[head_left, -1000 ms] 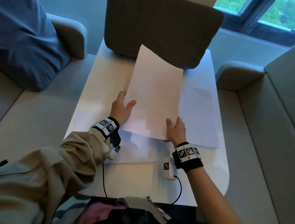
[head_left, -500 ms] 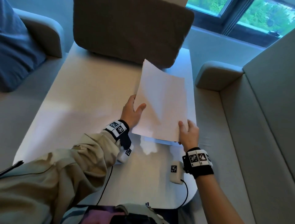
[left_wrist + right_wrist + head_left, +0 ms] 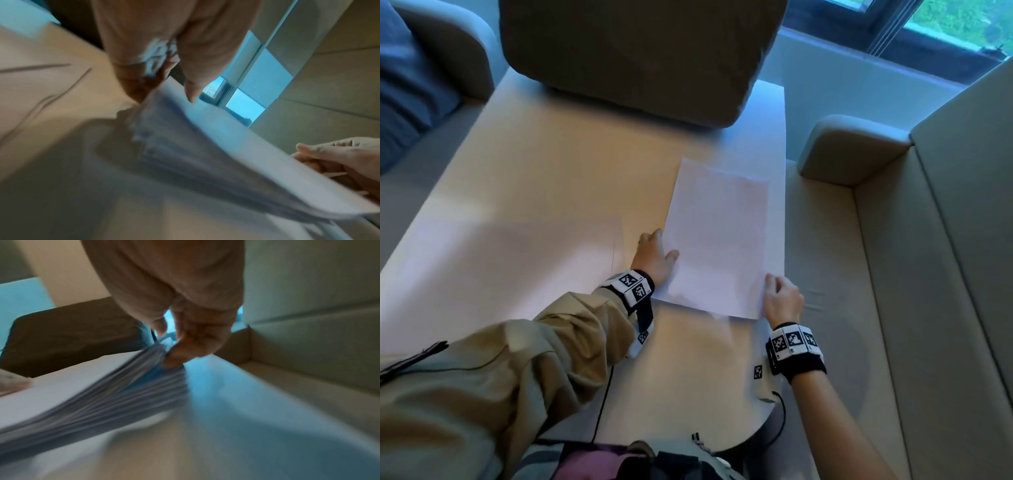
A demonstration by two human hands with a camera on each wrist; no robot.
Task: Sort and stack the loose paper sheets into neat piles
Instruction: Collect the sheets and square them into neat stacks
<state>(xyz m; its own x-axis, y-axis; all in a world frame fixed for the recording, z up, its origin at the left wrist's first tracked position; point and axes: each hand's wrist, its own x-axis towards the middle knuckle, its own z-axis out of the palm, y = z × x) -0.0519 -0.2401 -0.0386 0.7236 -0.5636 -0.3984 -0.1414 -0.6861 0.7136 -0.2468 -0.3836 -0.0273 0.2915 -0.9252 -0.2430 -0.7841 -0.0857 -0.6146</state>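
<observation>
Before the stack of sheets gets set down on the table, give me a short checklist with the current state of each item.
1. Left hand grips the stack at its left edge: ok.
2. Right hand pinches the near right corner: ok.
3. Sheet edges flush: not ok; the wrist views show them fanned at the near edge.
4. Stack over the table, not past its right edge: ok.
5. Nothing lying under the stack: cannot tell, it hides that spot.
6. Stack already flat on the table: not ok; the near edge is lifted.
</observation>
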